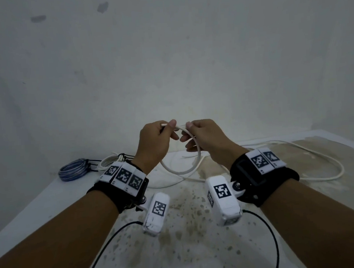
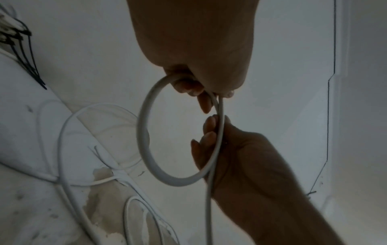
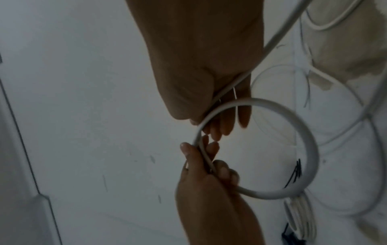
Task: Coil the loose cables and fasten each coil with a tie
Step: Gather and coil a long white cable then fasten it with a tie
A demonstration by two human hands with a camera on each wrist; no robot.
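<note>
I log both forearms bare, no sleeves. Left hand (image 1: 155, 143) and right hand (image 1: 205, 140): each wrist carries a black fabric strap (image 1: 264, 182) topped with white blocks printed with black square-code markers (image 1: 123, 175). A white boxy camera housing (image 1: 157, 212) with its own marker hangs off each strap on a bracket with a silver screw (image 1: 237, 184); a thin black lead (image 1: 269, 231) trails from it.

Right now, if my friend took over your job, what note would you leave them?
Left hand pinches the white cable near its end. Right hand holds the same cable where the first loop closes.
Rest of that cable trails loose over the table to the right.
Done: blue coil and white coil lie tied at the far left.
Left: wind in the slack, then fasten it with a tie.
</note>
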